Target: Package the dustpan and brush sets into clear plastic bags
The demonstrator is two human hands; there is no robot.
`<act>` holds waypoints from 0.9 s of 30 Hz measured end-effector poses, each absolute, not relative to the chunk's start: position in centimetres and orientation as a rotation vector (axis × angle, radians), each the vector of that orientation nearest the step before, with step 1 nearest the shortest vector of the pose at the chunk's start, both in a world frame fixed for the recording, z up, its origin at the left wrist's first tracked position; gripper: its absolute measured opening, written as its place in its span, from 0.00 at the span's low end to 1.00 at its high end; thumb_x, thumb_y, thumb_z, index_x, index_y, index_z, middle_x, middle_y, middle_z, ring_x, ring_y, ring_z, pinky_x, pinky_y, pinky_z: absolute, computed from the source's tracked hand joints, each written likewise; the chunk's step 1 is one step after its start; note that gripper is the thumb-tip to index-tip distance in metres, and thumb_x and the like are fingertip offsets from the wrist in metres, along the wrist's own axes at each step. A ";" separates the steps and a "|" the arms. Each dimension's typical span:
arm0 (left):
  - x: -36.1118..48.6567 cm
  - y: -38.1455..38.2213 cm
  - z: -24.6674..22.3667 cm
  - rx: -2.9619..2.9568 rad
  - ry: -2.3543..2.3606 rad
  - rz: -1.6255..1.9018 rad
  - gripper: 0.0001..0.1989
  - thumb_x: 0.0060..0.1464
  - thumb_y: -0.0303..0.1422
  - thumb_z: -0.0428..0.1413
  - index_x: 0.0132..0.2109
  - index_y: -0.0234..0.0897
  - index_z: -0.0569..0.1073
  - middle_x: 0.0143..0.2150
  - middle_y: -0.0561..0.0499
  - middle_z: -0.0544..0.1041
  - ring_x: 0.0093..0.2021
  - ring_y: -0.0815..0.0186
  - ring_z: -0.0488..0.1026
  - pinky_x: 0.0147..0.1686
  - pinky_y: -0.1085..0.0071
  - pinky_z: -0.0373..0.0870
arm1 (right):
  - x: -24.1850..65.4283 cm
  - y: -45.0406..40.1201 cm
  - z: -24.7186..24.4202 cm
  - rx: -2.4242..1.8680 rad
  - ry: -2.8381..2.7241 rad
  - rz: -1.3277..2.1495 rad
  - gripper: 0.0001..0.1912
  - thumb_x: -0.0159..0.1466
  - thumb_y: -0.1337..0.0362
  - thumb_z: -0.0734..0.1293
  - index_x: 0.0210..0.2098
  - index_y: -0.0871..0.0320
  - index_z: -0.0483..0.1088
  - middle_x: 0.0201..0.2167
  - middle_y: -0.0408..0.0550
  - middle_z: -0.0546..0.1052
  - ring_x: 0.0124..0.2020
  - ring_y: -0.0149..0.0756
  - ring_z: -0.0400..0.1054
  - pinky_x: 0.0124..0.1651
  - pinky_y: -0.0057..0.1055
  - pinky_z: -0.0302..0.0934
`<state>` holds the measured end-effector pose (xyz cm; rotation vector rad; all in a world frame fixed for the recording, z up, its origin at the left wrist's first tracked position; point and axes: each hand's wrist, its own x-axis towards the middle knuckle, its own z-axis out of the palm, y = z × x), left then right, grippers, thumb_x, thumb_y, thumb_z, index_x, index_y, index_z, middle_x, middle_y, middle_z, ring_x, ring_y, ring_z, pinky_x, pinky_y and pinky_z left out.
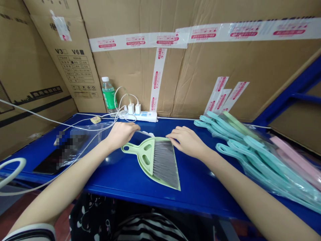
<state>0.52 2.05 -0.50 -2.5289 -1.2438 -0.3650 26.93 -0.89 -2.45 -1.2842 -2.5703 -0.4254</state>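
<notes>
A light-green dustpan (140,169) lies on the blue table with its handle to the left. Nested in it is a small hand brush (164,160) with grey bristles. My left hand (122,134) is closed above the dustpan's handle, its fingertips on a thin white piece (146,134) that runs along the far side of the dustpan. It looks like a strip or crumpled film; its kind is unclear. My right hand (187,140) is closed in a pinch at the far right corner of the dustpan and brush. What sits between those fingertips is too small to make out.
Teal plastic-wrapped handled items (260,164), with pink and green ones, are piled at the right. Behind stand a power strip (145,116) with chargers and a green-labelled bottle (109,95). White cables (87,129) cross the left side over clear plastic and a dark flat object (50,162). Cardboard (130,73) walls the back.
</notes>
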 end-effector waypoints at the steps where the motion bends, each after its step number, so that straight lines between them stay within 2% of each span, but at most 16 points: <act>1: 0.6 1.7 -0.5 -2.557 -1.178 -0.424 0.14 0.60 0.27 0.47 0.43 0.40 0.77 0.41 0.50 0.81 0.38 0.60 0.78 0.29 0.70 0.66 | 26.9 -0.9 -2.4 -1.293 -2.575 -0.429 0.13 0.64 0.71 0.60 0.34 0.57 0.77 0.31 0.50 0.79 0.35 0.40 0.68 0.37 0.34 0.53; 7: 1.7 -0.4 -0.8 -2.684 -0.599 -0.749 0.16 0.65 0.29 0.43 0.40 0.39 0.77 0.35 0.53 0.81 0.30 0.70 0.76 0.28 0.75 0.66 | 26.7 -1.1 -1.8 -1.430 -2.624 -0.354 0.13 0.65 0.70 0.61 0.34 0.57 0.78 0.31 0.49 0.79 0.36 0.39 0.68 0.37 0.32 0.51; 11: 2.6 -1.3 -1.5 -2.795 -0.330 -0.702 0.15 0.63 0.25 0.44 0.40 0.37 0.76 0.36 0.53 0.82 0.34 0.69 0.78 0.33 0.74 0.69 | 26.9 -1.1 -1.6 -1.426 -2.639 -0.282 0.12 0.66 0.68 0.62 0.36 0.53 0.78 0.30 0.47 0.79 0.34 0.37 0.68 0.35 0.32 0.50; 17: 3.1 -1.3 -2.1 -2.961 -0.369 -0.458 0.12 0.59 0.22 0.49 0.41 0.37 0.76 0.44 0.52 0.81 0.41 0.66 0.79 0.38 0.74 0.72 | 27.4 -1.0 -1.6 -1.404 -2.571 -0.133 0.12 0.66 0.67 0.63 0.41 0.52 0.78 0.32 0.45 0.80 0.35 0.37 0.70 0.37 0.31 0.55; 21: 3.1 -1.2 -2.1 -3.023 -0.367 -0.390 0.10 0.59 0.22 0.50 0.41 0.36 0.76 0.45 0.50 0.81 0.43 0.65 0.79 0.39 0.74 0.72 | 27.5 -1.0 -1.6 -1.437 -2.504 -0.041 0.13 0.66 0.68 0.61 0.41 0.53 0.78 0.34 0.45 0.80 0.35 0.36 0.71 0.37 0.30 0.57; 27: 3.2 -1.2 -2.2 -3.032 -0.369 -0.391 0.11 0.62 0.24 0.48 0.42 0.35 0.76 0.45 0.49 0.81 0.44 0.64 0.78 0.40 0.73 0.73 | 27.4 -1.2 -1.3 -1.526 -2.568 -0.204 0.14 0.64 0.69 0.61 0.39 0.54 0.79 0.33 0.47 0.80 0.36 0.38 0.72 0.38 0.31 0.56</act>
